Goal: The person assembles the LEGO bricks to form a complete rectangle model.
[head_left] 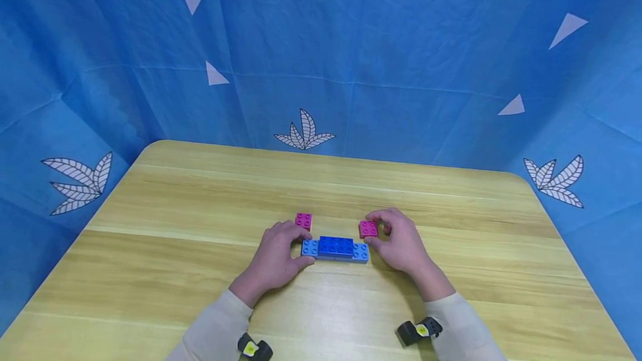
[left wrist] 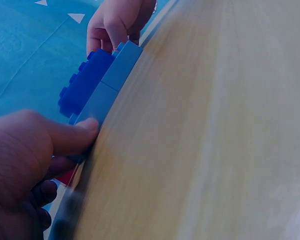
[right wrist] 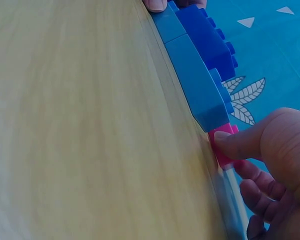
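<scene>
We have our left hand (head_left: 276,255) in a pinch grip, thumb and finger on the left end of a row of two light-blue, studded plastic bricks (head_left: 310,247), bridged on top by a dark-blue oblong brick (head_left: 336,246). Our right hand (head_left: 401,241) has its grip clamped on a square magenta brick (head_left: 368,229) just behind the row's right end; a second square magenta brick (head_left: 303,220) lies behind the left end, close to our left finger. We judge that a twist from the left could open the seam, as only the top brick seems to join the pair; a careless right thumb could nudge the row askew, and a spreading left finger could push the loose magenta brick away. The desk (head_left: 175,205) beneath is pale wood-grain with rounded far corners, and a blue cloth (head_left: 401,32) printed with white triangles and outlined leaves hangs around it.
</scene>
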`<move>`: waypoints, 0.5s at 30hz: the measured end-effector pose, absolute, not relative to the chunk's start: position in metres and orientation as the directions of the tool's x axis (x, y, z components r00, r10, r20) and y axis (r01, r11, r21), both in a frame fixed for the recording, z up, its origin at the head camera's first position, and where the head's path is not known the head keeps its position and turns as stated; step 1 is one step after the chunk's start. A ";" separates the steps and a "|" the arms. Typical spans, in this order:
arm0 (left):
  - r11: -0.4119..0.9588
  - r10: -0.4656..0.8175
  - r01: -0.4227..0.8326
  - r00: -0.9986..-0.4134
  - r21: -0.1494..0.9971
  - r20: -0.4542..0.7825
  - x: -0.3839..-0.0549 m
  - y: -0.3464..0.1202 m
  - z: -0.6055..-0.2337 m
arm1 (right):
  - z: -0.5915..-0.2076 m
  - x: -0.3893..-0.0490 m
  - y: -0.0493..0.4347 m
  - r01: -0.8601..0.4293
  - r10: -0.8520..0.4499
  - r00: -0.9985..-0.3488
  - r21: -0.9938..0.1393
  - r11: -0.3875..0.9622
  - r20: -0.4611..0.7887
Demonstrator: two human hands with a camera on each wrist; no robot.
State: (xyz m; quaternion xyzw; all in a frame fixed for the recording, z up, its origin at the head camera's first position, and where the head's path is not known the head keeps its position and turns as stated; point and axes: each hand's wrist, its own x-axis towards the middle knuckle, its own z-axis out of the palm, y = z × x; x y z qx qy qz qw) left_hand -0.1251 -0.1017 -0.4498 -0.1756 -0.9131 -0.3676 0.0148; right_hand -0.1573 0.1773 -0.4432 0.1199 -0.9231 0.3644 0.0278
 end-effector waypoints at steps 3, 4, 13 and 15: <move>0.668 0.309 0.331 -0.938 0.667 0.156 -0.125 -0.102 -0.450 | -0.444 -0.158 0.177 -0.244 -0.206 -0.969 -0.670 0.701 0.137; 0.668 0.309 0.330 -0.938 0.667 0.155 -0.125 -0.102 -0.449 | -0.444 -0.158 0.178 -0.247 -0.210 -0.968 -0.670 0.700 0.137; 0.666 0.311 0.334 -0.937 0.667 0.159 -0.125 -0.102 -0.449 | -0.442 -0.157 0.178 -0.247 -0.208 -0.968 -0.685 0.685 0.140; 0.666 0.310 0.331 -0.938 0.669 0.157 -0.125 -0.102 -0.449 | -0.440 -0.156 0.178 -0.244 -0.204 -0.969 -0.690 0.681 0.142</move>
